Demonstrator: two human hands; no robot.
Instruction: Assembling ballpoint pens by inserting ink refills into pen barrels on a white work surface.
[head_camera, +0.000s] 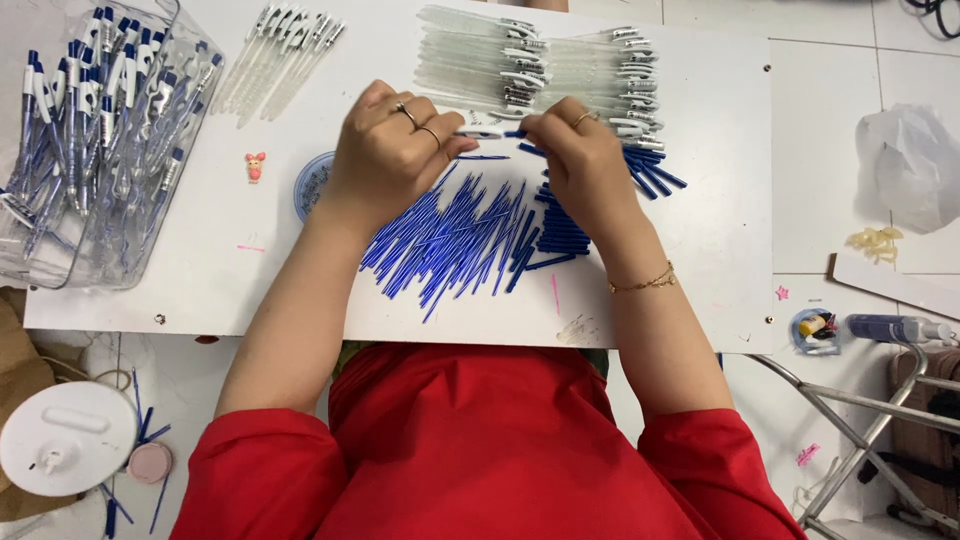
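My left hand (390, 150) and my right hand (580, 150) meet over a white board (700, 230) and together pinch one clear pen barrel with a white clip (483, 131). A blue refill tip shows at my right fingers. Under my hands lies a spread of thin blue refills (450, 240). Short blue caps (560, 235) are piled beside my right wrist. Behind my hands sits a heap of clear pen barrels (540, 65).
A clear plastic box (95, 140) of finished blue-and-white pens stands at the left. More clear barrels (280, 55) lie at the top. A small round blue lid (312, 185), a pink figurine (255, 166), a white round container (65, 437) and a metal frame (860, 430) surround the board.
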